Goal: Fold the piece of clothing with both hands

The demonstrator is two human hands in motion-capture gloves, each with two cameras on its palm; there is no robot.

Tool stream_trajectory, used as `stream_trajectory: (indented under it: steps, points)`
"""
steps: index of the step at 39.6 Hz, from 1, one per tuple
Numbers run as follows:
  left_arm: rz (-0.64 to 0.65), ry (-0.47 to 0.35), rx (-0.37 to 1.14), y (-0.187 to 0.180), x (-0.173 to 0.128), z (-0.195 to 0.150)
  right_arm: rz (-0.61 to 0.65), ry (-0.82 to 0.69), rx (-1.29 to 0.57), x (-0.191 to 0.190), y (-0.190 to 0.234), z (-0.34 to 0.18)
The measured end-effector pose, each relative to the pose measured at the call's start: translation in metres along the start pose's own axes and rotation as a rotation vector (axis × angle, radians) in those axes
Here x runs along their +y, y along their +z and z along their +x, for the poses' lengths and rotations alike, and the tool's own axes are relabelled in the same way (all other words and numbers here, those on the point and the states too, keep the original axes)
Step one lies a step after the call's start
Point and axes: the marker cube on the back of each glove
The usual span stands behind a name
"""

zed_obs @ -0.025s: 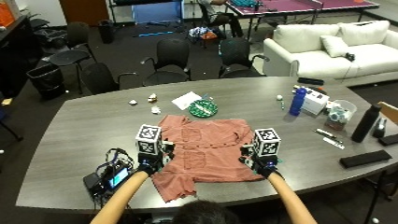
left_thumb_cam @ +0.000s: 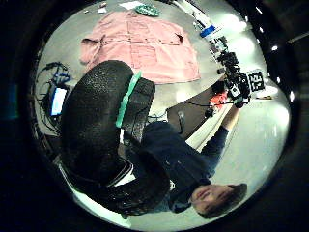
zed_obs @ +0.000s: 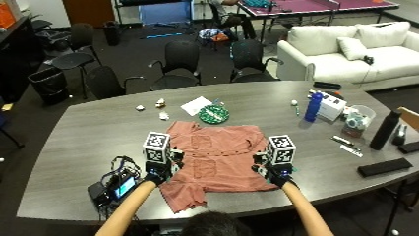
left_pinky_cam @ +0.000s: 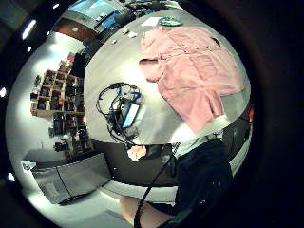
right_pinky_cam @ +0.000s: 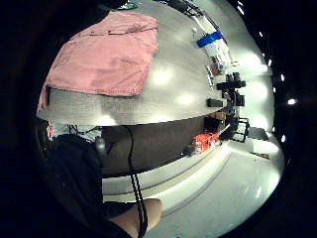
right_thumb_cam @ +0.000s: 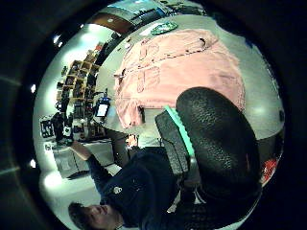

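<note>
1. Both my hands are out over the grey oval table (zed_obs: 72, 147), and the rust-pink short-sleeved button shirt (zed_obs: 219, 160) lies spread flat on it, right between them.
2. My left hand (zed_obs: 159, 169) sits at the shirt's left edge, beside the sleeve; from above I can't tell whether it touches the cloth.
3. The left thumb-side palm view shows my black gloved thumb (left_thumb_cam: 99, 140) big and curved, close to the camera, with no cloth in it, and the shirt lying flat on the table beyond it. Whether the other fingers are spread or curled, I cannot tell.
4. My right hand (zed_obs: 275, 172) is at the shirt's right edge, above the lower hem corner.
5. Same story there: a rounded black thumb (right_thumb_cam: 218, 139) in front of the camera, nothing pinched, the pink fabric flat behind it. The fingers' pose I cannot tell.
6. Just outside my left hand lies a black device with a lit screen and tangled cables (zed_obs: 118, 184).
7. Past the collar, away from me, sits a round green patterned plate (zed_obs: 214, 114) beside a white sheet of paper (zed_obs: 195, 105).
8. Well off beyond my right hand stands a blue bottle (zed_obs: 314, 105).
</note>
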Motion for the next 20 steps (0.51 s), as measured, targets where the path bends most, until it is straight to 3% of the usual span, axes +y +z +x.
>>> stream_trajectory:
  steps: [13, 20]
  points:
    - [-0.075, 0.024, 0.007, 0.026, -0.004, -0.01, -0.02, -0.027, -0.008, -0.01, 0.0, 0.005]
    - [-0.201, 0.074, 0.058, 0.042, 0.008, -0.009, -0.136, -0.094, 0.032, -0.018, 0.003, 0.004]
